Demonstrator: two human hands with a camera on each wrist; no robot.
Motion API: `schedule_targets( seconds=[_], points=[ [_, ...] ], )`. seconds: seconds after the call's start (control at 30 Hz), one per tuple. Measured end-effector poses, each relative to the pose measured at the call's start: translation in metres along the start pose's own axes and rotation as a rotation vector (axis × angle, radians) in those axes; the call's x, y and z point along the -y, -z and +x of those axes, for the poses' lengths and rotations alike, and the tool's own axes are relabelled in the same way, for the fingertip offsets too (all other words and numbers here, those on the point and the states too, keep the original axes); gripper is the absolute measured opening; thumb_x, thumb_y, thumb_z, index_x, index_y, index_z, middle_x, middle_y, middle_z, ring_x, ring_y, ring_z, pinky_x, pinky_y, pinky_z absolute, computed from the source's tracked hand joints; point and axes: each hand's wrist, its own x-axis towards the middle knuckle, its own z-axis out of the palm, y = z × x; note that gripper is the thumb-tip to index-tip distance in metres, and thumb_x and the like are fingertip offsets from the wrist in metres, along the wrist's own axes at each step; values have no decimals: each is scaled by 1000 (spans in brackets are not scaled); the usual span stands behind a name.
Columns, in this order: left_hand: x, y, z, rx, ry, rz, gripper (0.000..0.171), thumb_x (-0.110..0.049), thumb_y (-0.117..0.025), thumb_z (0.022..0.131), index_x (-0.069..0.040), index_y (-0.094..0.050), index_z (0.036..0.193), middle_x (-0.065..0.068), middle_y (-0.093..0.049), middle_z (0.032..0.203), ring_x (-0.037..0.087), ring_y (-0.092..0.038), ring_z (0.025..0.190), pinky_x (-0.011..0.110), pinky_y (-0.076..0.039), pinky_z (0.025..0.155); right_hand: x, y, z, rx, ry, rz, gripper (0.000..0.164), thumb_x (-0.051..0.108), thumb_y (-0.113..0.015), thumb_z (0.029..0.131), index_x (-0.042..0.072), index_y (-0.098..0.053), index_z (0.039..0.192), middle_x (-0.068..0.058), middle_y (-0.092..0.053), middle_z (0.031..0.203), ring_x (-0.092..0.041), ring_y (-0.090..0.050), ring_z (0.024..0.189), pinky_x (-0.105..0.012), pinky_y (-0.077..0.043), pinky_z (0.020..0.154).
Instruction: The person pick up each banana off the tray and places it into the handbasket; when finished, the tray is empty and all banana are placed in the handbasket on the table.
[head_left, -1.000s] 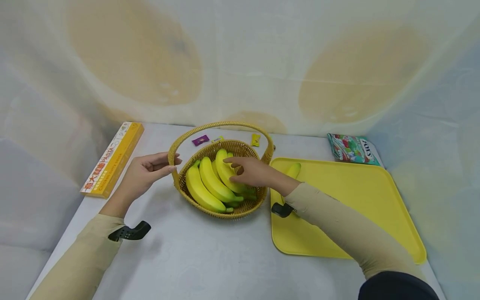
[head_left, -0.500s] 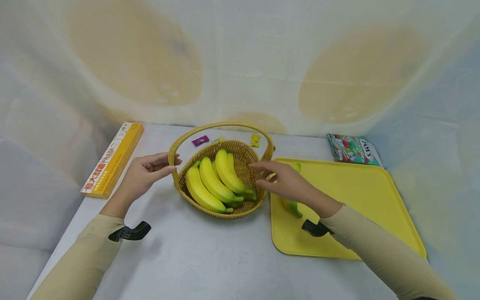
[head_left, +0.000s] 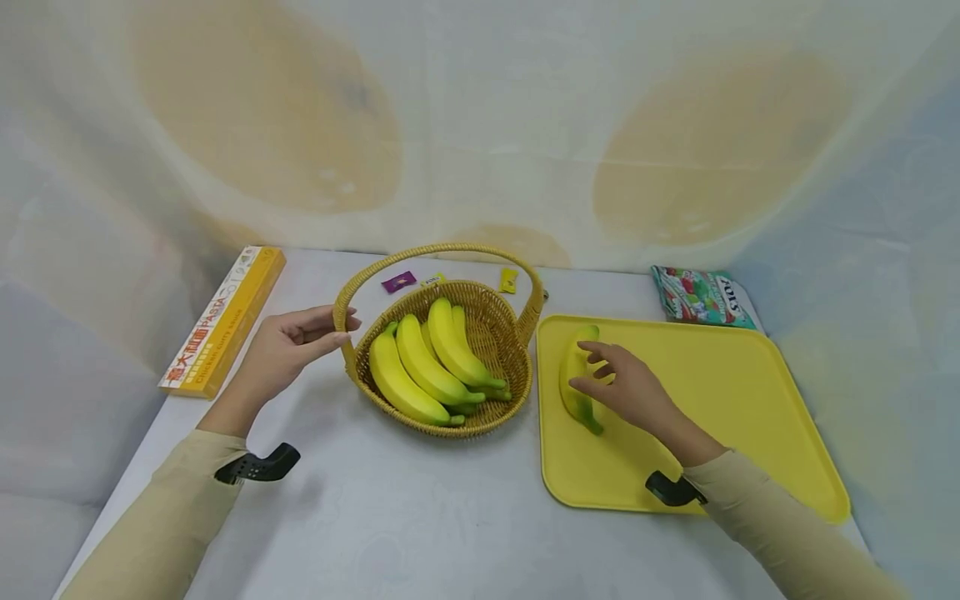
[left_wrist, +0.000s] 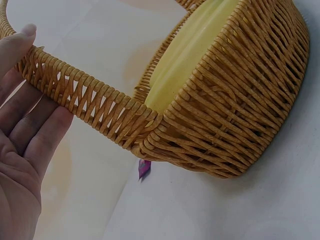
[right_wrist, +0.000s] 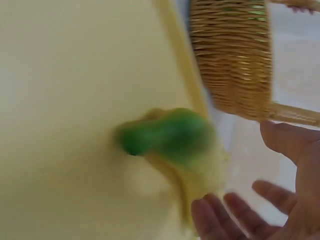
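Observation:
In the head view a wicker basket (head_left: 486, 315) holds several yellow bananas (head_left: 420, 367), their green tips toward the near side. My left hand (head_left: 281, 354) holds the left side of its tall handle (head_left: 442, 247); in the left wrist view the thumb lies on one side of the handle and the fingers on the other. A single banana (head_left: 573, 379) lies lengthwise near the left edge of a yellow tray (head_left: 720, 408). Right above that banana is my right hand (head_left: 630, 387), fingers apart and loosely bent, with nothing in its grasp. The right wrist view shows the banana's green end blurred.
Behind the basket lie a purple wrapped candy (head_left: 398, 282) and two yellow ones, one being a yellow packet (head_left: 508, 280). A pasta box (head_left: 225, 321) stands at the left edge, and a teal candy bag (head_left: 702, 296) at the back right. Fabric walls enclose the table (head_left: 450, 525).
My right hand has moved right, from over the bananas in the basket to above the banana on the tray. My left hand stays at the basket handle.

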Motion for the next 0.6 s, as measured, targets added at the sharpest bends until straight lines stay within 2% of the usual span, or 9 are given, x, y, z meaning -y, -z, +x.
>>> schedule_targets(
  seconds=[0.1,0.2,0.3,0.43,0.6],
  points=[
    [-1,0,0,2,-1,-5,36,-12,-72,96,3,-67,128,3,-75,116,10,-71,107,21,-54,94,-7,-10,1,2,-66,-38,82,49,-76,89,10,-43,153,-19,-56,129,-33,-64,106,-47,-57,84],
    [0,0,0,4,4,-14,36,-12,-72,96,3,-66,128,4,-74,117,10,-70,107,21,-54,94,-10,-17,1,14,-81,-69,85,45,-79,89,8,-40,155,-20,-55,124,-30,-64,100,-42,-57,79],
    [0,0,-1,4,8,-13,36,-12,-73,96,1,-67,128,4,-74,117,10,-70,107,21,-54,94,-10,-18,-2,21,-74,-93,80,34,-78,91,8,-39,155,-20,-56,121,-27,-63,96,-37,-56,74],
    [0,0,-1,3,3,-8,35,-12,-72,96,2,-67,128,2,-75,116,9,-70,107,21,-54,93,-10,-11,-10,40,-74,-130,68,19,-73,94,9,-42,155,-24,-54,122,-31,-60,99,-40,-55,74],
    [-1,0,0,3,-8,-10,36,-11,-72,96,4,-67,127,1,-75,115,9,-71,106,21,-55,93,-14,-4,-16,42,-96,-192,64,19,-71,95,10,-46,153,-28,-53,131,-35,-58,104,-47,-55,81]
  ],
)
